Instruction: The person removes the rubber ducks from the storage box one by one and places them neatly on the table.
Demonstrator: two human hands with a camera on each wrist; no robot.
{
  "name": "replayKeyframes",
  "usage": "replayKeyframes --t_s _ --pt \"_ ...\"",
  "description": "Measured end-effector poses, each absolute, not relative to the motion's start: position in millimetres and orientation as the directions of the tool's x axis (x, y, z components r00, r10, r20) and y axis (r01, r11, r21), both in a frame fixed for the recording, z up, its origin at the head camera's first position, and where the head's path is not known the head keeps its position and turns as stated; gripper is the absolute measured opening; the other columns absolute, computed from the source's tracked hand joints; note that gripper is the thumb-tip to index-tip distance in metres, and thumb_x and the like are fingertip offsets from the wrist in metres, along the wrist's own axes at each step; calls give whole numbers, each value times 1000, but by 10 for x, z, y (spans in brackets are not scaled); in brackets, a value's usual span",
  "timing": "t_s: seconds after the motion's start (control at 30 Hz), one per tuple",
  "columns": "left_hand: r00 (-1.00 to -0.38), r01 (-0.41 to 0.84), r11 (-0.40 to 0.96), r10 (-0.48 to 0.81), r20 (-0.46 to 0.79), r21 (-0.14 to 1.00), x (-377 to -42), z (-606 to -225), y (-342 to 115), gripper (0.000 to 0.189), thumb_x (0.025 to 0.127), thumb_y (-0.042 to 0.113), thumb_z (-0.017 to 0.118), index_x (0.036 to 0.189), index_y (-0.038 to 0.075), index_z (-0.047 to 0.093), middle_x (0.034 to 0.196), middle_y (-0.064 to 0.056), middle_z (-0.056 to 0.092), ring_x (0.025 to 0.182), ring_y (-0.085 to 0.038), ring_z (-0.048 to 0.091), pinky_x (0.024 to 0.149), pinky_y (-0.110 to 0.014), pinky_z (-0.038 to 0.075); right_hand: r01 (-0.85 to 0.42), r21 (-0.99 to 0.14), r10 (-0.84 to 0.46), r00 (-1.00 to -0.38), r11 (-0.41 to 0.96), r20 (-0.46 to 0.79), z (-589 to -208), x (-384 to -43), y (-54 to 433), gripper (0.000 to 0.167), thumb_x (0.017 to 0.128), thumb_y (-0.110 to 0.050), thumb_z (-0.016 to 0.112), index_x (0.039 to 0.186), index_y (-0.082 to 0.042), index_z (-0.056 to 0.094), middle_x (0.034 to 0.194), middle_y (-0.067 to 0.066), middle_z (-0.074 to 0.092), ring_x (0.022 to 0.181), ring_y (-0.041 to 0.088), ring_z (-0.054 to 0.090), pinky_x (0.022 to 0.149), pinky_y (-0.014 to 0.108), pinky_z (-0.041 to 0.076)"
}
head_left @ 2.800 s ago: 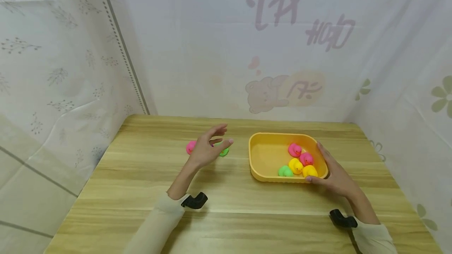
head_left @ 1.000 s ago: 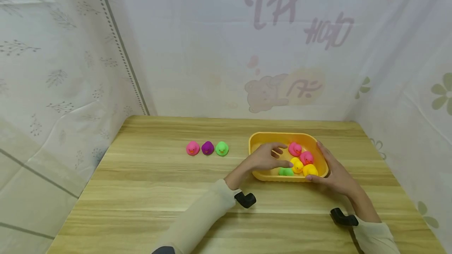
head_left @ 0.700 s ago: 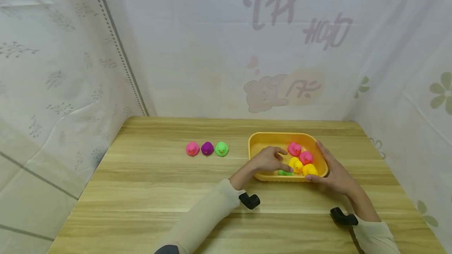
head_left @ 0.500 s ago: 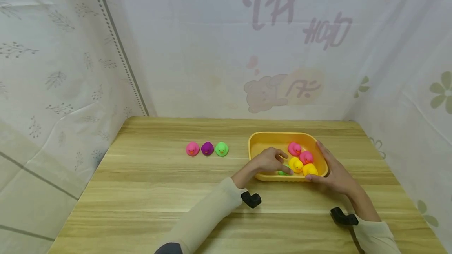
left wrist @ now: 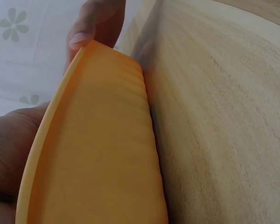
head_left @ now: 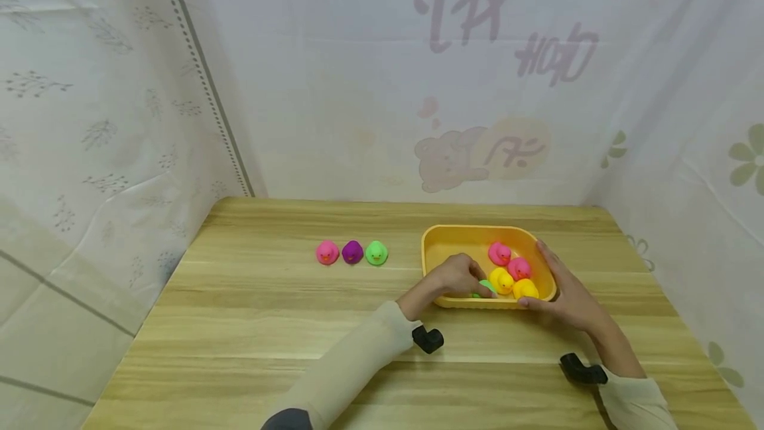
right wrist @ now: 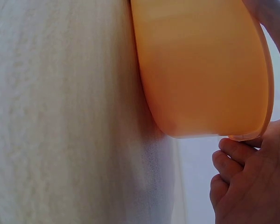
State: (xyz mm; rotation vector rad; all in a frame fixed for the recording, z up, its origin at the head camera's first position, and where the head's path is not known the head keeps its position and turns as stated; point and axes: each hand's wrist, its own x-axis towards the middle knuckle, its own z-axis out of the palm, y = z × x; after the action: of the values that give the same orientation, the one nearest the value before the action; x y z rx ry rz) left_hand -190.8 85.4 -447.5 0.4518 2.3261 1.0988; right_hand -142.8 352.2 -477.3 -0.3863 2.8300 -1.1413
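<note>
Inside the yellow plastic tub (head_left: 471, 227), my left hand (head_left: 457, 275) pinches a green rubber duck (head_left: 486, 285) near the front wall, its fingers partly covering the duck. Gripping the tub's right end, my right hand (head_left: 567, 296) has its thumb on the front rim and its fingers along the right side. Two pink ducks (head_left: 499, 253) and two yellow ducks (head_left: 501, 280) lie to the right of the green one. In the left wrist view the tub's wall (left wrist: 102, 130) hides the ducks. The right wrist view shows the right fingers (right wrist: 235, 151) at the rim.
Left of the tub, a pink duck (head_left: 327, 253), a purple duck (head_left: 352, 253) and another green duck (head_left: 377, 253) stand in a row on the wooden table (head_left: 256, 324). Printed cloth (head_left: 334, 85) hangs behind the table and at its sides.
My left hand has moved right from the row of ducks into the tub, then lowered and closed its fingers on the green duck there. The right hand keeps its hold on the tub.
</note>
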Motion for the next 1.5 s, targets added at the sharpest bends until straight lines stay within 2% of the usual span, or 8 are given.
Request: replayKeyframes --t_s 0.2,0.53,0.87,1.5 --pt "-822 46 629 465 -328 776 -1867 -4462 849 33 81 31 89 103 10 78 94 4 70 86 -11 58 76 -24 51 -198 -693 -248 -968 693 29 -4802 -1408 3535 122 82 -30 87 167 -22 1 173 17 6 151 56 18 111 80 22" --pt "-843 -20 596 421 -334 802 -1832 -4455 798 35 78 34 90 101 12 75 95 4 68 88 -13 59 79 -28 53 -201 -707 -262 -965 678 24 -4813 -1375 3515 121 83 -29 86 167 -21 -1 172 21 6 151 59 17 111 81 20" --pt "-861 43 496 459 -219 867 -1822 -4394 718 43 76 34 91 108 9 76 96 5 69 84 -9 60 73 -23 52 -201 -687 -250 -968 698 30 -4826 -1375 3525 121 83 -31 86 167 -22 -1 173 20 6 150 58 18 110 81 21" --pt "-875 59 293 475 -91 954 -1757 -4249 416 37 78 35 89 108 17 78 98 5 73 88 -10 64 71 -26 54 -218 -683 -254 -966 697 49 -4803 -1416 3531 120 83 -30 86 167 -22 1 173 18 7 151 57 18 111 80 21"
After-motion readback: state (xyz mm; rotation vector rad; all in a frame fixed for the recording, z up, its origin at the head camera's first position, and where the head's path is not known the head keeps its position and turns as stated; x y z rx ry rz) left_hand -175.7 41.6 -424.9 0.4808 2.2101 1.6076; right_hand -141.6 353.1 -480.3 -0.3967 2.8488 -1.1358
